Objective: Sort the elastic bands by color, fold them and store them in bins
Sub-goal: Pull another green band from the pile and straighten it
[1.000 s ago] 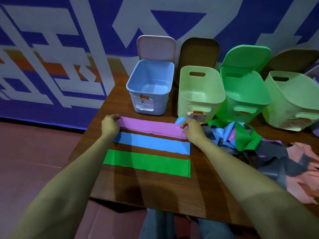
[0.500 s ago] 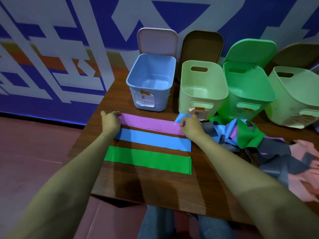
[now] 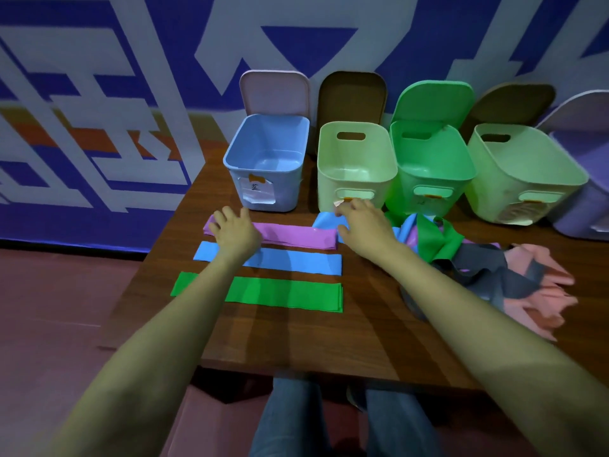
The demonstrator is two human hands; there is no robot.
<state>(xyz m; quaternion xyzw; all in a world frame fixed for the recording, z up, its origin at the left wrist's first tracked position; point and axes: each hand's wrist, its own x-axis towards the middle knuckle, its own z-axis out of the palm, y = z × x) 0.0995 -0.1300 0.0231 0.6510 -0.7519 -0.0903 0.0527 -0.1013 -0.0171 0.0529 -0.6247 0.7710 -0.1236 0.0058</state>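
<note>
Purple band (image 3: 296, 237) is lying flat under the left grip (image 3: 235, 232), whose fingers are spreading wide and straight across the band's left end, resting on it rather than pinching it. The right grip (image 3: 362, 225) is sitting just off the band's right end with loose, unclosed fingers, holding nothing that can be made out. Its fingertips are reaching over a crumpled blue strip (image 3: 324, 221) at the near edge of the unsorted pile (image 3: 461, 258); whether they are touching it is not clear.

The band's long axis is running left to right across the tabletop (image 3: 296, 341), spanning the gap between the two grips, so each end has its own hand nearest. Folding it would likely mean carrying one end over to the other along that axis. Both forearms are stretching forward and slightly inward, palms down.

Nearer the body, a blue band (image 3: 286, 260) and a green band (image 3: 283, 291) are lying parallel to the purple one, apart from it and from each other. Behind them the bins are standing in a row with lids up: blue bin (image 3: 267, 159), pale yellow bin (image 3: 356, 166), green bin (image 3: 431, 163), pale green bin (image 3: 524, 173), and a lilac bin (image 3: 580, 209) at the far right, closer to the right arm.
</note>
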